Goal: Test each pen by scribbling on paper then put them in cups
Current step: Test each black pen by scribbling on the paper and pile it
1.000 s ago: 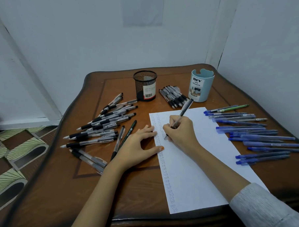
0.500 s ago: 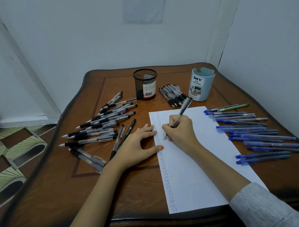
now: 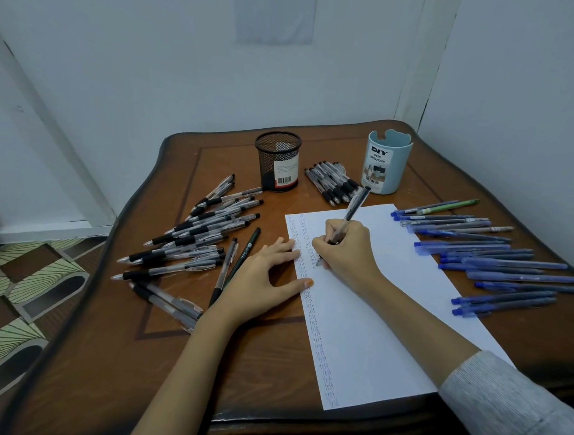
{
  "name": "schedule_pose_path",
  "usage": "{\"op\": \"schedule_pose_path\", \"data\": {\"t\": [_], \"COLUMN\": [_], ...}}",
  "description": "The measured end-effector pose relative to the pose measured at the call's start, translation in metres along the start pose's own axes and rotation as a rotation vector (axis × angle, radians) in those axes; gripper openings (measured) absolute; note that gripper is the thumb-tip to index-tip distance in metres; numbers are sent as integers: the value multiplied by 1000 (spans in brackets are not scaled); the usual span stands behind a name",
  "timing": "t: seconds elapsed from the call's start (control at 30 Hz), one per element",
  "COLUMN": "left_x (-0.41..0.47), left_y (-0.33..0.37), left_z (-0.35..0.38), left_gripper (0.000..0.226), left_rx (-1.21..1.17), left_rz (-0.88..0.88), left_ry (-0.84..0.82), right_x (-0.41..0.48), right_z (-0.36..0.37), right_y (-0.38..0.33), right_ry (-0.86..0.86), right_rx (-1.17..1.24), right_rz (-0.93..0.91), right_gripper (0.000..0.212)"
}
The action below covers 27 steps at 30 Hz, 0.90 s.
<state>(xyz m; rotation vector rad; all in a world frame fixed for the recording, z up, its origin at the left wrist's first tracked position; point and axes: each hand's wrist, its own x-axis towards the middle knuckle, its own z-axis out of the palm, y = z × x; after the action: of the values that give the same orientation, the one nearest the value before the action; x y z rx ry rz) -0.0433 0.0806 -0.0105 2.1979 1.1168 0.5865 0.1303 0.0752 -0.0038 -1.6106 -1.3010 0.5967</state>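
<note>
A white sheet of paper (image 3: 390, 307) lies on the wooden table, with columns of small scribbles down its left side. My right hand (image 3: 346, 249) grips a black pen (image 3: 353, 210), its tip down on the paper beside the scribbles. My left hand (image 3: 266, 282) rests flat, fingers spread, on the paper's left edge. A black mesh cup (image 3: 277, 161) and a light blue cup (image 3: 387, 162) stand at the back of the table. Several black pens (image 3: 196, 236) lie left of the paper, and several blue pens (image 3: 494, 259) lie right of it.
A small bundle of black pens (image 3: 333, 183) lies between the two cups. The table (image 3: 233, 363) sits in a corner, with white walls behind and to the right. Patterned floor tiles (image 3: 22, 288) show past its curved left edge.
The right hand has stayed on the same spot of the paper, with the pen shifting only slightly. The left hand has not moved.
</note>
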Motion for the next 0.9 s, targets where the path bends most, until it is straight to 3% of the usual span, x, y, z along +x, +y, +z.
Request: {"op": "schedule_pose_path", "data": {"t": [0.67,0.9], "left_x": [-1,-1], "left_y": [2,2], "left_z": [0,0], "left_gripper": [64,62], "left_rx": [-6,-13], "left_rz": [-2,-14], "left_ry": [19,40], "right_x": [2,7], "right_z": [2,-5], "right_y": [2,-2], "right_ry": [35,-40], "right_rx": [-43,402], "right_rz": [-34,232], "right_gripper": [26,24]}}
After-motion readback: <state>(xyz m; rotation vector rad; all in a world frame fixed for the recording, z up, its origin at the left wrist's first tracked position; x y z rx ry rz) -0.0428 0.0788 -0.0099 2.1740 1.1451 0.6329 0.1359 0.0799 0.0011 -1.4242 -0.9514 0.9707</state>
